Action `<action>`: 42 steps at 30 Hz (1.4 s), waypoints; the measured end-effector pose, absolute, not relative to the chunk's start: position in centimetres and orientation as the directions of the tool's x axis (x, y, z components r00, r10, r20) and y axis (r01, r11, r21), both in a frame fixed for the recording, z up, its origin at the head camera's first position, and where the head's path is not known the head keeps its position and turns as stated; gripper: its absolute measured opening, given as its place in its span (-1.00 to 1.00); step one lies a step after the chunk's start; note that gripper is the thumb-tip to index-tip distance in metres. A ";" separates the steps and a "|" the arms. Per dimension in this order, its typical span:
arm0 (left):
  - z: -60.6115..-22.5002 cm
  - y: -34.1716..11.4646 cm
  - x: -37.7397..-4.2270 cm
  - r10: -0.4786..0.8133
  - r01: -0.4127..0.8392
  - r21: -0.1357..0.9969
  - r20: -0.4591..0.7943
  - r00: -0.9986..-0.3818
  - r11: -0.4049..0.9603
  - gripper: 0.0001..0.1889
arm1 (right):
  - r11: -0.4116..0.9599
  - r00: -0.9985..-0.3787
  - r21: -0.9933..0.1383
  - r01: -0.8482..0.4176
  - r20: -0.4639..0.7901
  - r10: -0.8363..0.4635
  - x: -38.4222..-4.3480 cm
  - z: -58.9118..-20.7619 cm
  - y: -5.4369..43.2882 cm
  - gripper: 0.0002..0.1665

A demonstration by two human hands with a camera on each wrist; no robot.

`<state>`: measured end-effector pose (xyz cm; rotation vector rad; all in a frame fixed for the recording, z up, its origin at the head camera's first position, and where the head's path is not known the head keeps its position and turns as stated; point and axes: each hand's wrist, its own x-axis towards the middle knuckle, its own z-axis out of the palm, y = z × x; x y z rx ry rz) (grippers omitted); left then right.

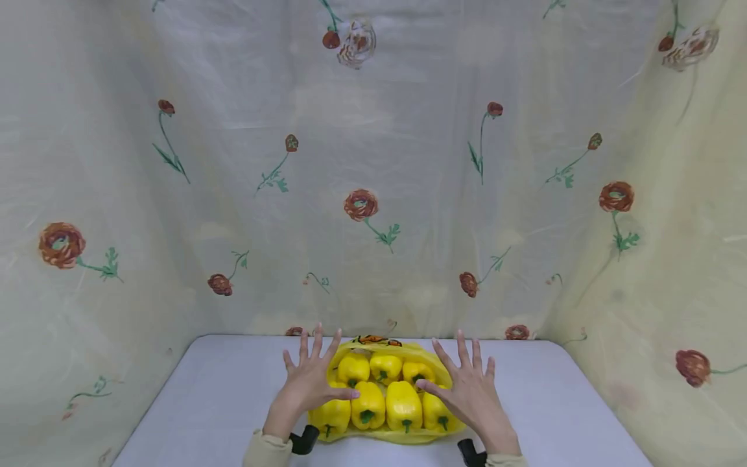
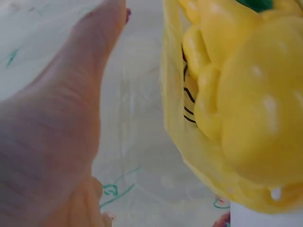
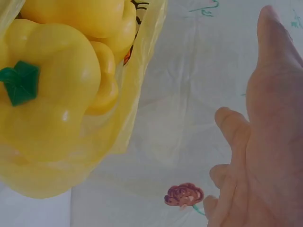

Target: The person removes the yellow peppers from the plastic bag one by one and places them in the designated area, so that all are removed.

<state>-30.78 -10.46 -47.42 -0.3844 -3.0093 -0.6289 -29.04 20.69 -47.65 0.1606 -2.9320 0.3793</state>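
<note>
Several glossy yellow bell peppers (image 1: 404,405) with green stems lie in two rows in an open, thin yellow plastic bag (image 1: 403,436). My left hand (image 1: 306,386) is spread wide at the bag's left side, its thumb overlapping a pepper in the head view. Mirroring it on the right, my right hand (image 1: 471,395) has its fingers fanned out and its thumb pointing inward. In the left wrist view a gap separates the hand (image 2: 57,104) from the bag's wall (image 2: 173,94). The right wrist view likewise shows the hand (image 3: 274,113) apart from the bag (image 3: 125,118). Neither hand holds anything.
The bag stands on a white table (image 1: 222,395) with rounded far corners. A pale cloth (image 1: 408,162) printed with red flowers hangs behind and along both sides. Black straps (image 1: 305,441) circle the wrists by the light sleeves (image 1: 267,449).
</note>
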 end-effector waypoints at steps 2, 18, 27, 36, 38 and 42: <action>-47.5 -10.7 -30.9 0.252 0.264 0.400 0.084 -0.964 0.878 0.25 | 0.957 -0.971 -0.242 -0.159 0.212 -0.108 -29.0 -47.7 20.8 0.11; -47.3 -13.4 -31.1 0.402 0.394 0.441 0.080 -0.912 0.806 0.25 | 0.916 -0.952 -0.300 -0.267 0.232 -0.202 -28.8 -47.1 22.4 0.09; -47.8 -14.7 -31.2 0.433 0.406 0.445 0.046 -0.900 0.798 0.26 | 0.907 -0.957 -0.335 -0.254 0.221 -0.187 -28.1 -46.7 24.0 0.08; -48.7 -15.6 -31.0 0.459 0.409 0.474 0.011 -0.889 0.780 0.26 | 0.878 -0.978 -0.433 -0.205 0.113 -0.173 -28.0 -46.7 24.6 0.12; -49.1 -15.7 -31.1 0.463 0.402 0.487 -0.005 -0.886 0.776 0.27 | 0.861 -0.978 -0.463 -0.209 0.110 -0.178 -27.9 -46.8 24.7 0.13; -49.8 -15.6 -31.3 0.458 0.376 0.508 -0.041 -0.888 0.775 0.30 | 0.816 -0.970 -0.524 -0.244 0.148 -0.195 -27.9 -47.3 25.2 0.15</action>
